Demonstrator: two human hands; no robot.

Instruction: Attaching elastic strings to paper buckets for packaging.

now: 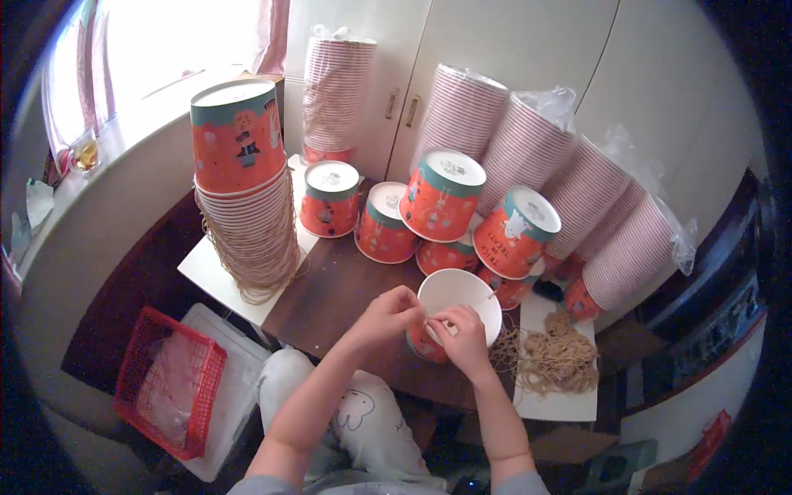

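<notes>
An orange paper bucket (427, 347) with a white inside stands upright on the brown table in front of me, its mouth tilted toward me. A thin beige cord end shows at the far right of its rim. My left hand (391, 317) is closed in a pinch at the rim's left side; what its fingertips hold is too small to make out. Right beside it, my right hand (464, 337) is closed at the near rim, with a small beige bit at its fingers that looks like cord. A tangled pile of beige cords (559, 356) lies to the right.
Several upturned orange buckets (442, 198) stand behind, some stacked. At left rises a tall nested stack (239, 148) with cord loops hanging down its side. Plastic-wrapped bucket stacks (459, 115) line the cabinet (511, 33). A red basket (210, 388) sits low at left.
</notes>
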